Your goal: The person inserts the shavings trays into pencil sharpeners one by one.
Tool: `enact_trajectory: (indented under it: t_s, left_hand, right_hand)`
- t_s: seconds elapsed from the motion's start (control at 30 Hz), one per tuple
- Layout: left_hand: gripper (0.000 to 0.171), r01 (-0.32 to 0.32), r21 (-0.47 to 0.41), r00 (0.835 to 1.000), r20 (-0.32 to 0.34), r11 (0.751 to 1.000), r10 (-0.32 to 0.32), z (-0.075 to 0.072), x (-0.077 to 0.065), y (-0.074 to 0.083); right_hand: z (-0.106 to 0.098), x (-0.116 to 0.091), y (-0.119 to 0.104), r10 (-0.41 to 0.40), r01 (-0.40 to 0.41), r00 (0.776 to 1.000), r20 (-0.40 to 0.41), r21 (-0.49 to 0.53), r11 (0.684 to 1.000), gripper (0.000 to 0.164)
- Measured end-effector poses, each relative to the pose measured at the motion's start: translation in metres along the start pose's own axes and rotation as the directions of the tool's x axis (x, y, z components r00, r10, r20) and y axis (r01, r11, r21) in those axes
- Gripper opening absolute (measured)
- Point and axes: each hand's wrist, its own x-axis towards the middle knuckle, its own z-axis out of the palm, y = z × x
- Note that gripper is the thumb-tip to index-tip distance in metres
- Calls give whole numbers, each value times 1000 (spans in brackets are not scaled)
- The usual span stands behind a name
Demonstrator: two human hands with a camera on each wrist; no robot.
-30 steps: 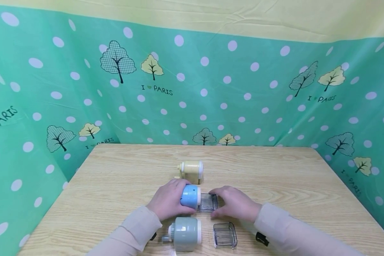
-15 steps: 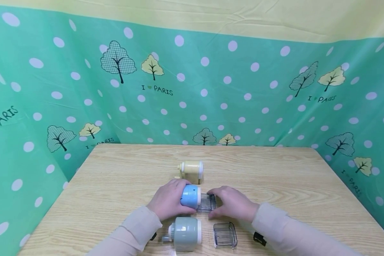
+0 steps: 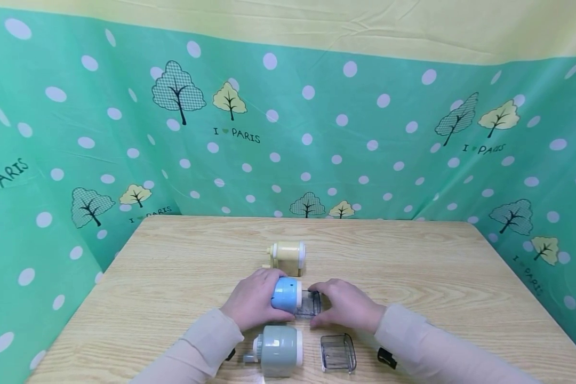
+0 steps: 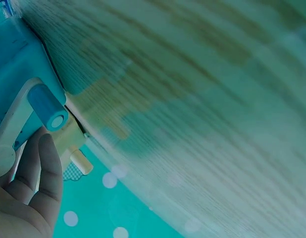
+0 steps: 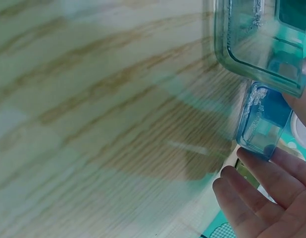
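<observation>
My left hand [image 3: 252, 301] grips a blue crank pencil sharpener [image 3: 285, 294] from its left side, steadying it on the table. In the left wrist view its crank handle [image 4: 46, 106] shows beside the fingers. My right hand [image 3: 348, 304] pinches a clear smoky shavings drawer [image 3: 309, 304] between thumb and fingers. That drawer is partly inside the blue sharpener's right side. Nearer the front stands a grey-green crank sharpener [image 3: 279, 349], with a second clear drawer [image 3: 337, 353] lying apart to its right. This second drawer also looms large in the right wrist view.
Behind the blue sharpener stands a yellow crank sharpener [image 3: 288, 250]. All of it rests on a light wood-grain table [image 3: 197, 240]. A green dotted cloth [image 3: 307, 122] hangs around the back and sides.
My right hand has moved slightly left, and the drawer it holds has slid further into the blue sharpener. The left hand has kept its grip in place.
</observation>
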Motion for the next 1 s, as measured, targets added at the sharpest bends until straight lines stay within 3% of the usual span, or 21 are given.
enact_trajectory:
  t_s: [1.0]
  left_hand:
    - [72,-8,-11,1000,-10,1000,8,0,-1,0]
  right_hand:
    - [0,10,-3,-39,40,999,19,-45,998,79]
